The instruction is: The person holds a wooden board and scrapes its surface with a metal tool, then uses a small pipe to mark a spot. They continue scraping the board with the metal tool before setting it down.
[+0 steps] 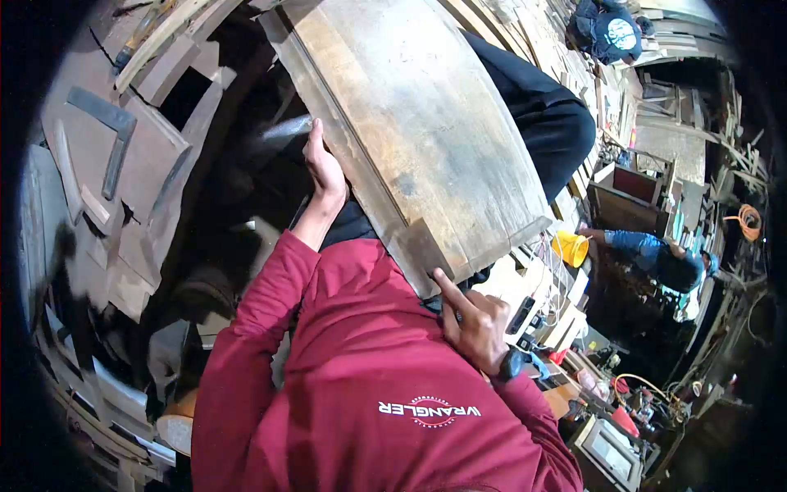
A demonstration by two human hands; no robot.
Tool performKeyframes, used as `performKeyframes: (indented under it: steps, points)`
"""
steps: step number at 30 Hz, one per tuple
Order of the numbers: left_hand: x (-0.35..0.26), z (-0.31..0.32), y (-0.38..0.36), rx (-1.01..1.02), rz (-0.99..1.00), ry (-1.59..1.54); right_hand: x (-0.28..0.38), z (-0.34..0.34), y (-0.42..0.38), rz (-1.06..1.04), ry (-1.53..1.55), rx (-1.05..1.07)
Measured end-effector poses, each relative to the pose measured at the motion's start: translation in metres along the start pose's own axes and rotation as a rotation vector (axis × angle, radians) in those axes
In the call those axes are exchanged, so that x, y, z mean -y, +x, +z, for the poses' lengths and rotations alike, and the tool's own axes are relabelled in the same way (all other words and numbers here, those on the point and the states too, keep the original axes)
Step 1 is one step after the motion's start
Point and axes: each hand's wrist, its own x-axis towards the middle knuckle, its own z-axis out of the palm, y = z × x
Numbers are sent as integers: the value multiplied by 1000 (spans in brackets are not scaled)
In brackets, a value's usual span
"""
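Observation:
A wide, worn wooden panel [426, 123] lies tilted across my lap, with a raised strip along its left edge. My left hand [325, 172] is closed at that edge, its thumb side up and some fingers hidden. On the panel's near corner rests a small, flat, dark wooden block [424, 248]. My right hand [475, 316] touches the block's near end with a stretched index finger, while the other fingers are folded and hold nothing visible. Beside my left hand is a pale, blurred streak that I cannot make out.
At the left, a metal square [106, 131] lies on wooden boards. A yellow bucket [570, 248] stands to the right, near a person in blue [664, 258]. Another person in dark clothing [607, 33] is at the top right. Cables, tools and timber crowd the right side.

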Motion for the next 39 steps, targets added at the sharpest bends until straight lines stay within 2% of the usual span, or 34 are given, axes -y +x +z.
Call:
performKeyframes:
  steps: [2, 7, 11, 15, 20, 24, 25, 28, 29, 34, 39]
  points:
    - [4, -3, 4, -7, 22, 44, -2, 13, 7, -20, 13, -53]
    - [-1, -2, 2, 32, -26, -11, 1, -5, -2, 40, 27, -9]
    - [15, -13, 13, 4, 36, 60, -4, 4, -11, 40, 53, -64]
    - [1, -4, 5, 54, -99, -23, 3, -15, -1, 35, 51, -52]
    - [0, 1, 2, 1, -40, -19, -20, 3, -26, -22, 25, -55]
    - [-4, 6, -2, 8, 37, 34, -15, 5, -22, -9, 39, -41]
    - [-4, 3, -1, 22, -19, 8, -12, 5, -16, -7, 36, -46]
    - [1, 1, 4, -19, 23, 30, -12, 4, -14, -13, 6, -13]
    - [-1, -5, 3, 17, -63, 34, -14, 8, -17, -12, 20, -21]
    - [-4, 0, 0, -1, -2, -17, -16, 5, -24, -40, 43, -59]
    - [-1, -1, 0, -14, 13, 18, -23, 3, -36, -13, 34, 13]
